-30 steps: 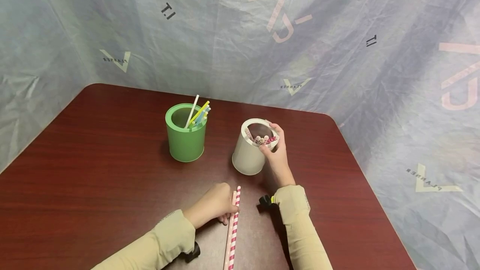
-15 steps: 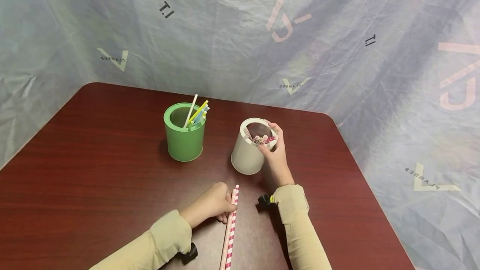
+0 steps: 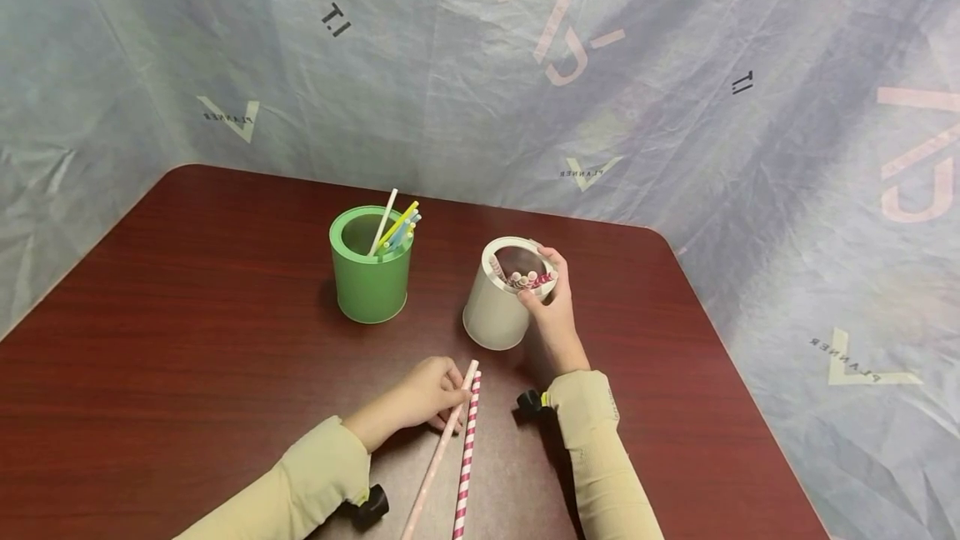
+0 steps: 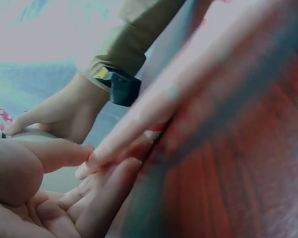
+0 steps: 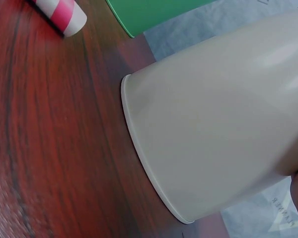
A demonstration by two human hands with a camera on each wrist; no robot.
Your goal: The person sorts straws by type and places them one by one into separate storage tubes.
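Note:
Between thumb and fingers my left hand pinches a pale pink dotted paper straw near its far end. In the left wrist view the straw slants up and away from the fingertips. A red-and-white striped straw lies on the table just right of it. My right hand grips the rim of a white can, thumb on the near side and fingers over the far right edge. Several pink and red patterned straws stand inside that can. In the right wrist view the can's wall fills most of the frame.
A green can stands left of the white one, holding white, yellow and blue straws. The dark red wooden table has rounded far corners. Grey printed cloth hangs behind and along the sides.
My left hand has picked up the pale pink straw, which now angles away from the striped one. The striped straw stays on the table. The right hand keeps its grip on the white can.

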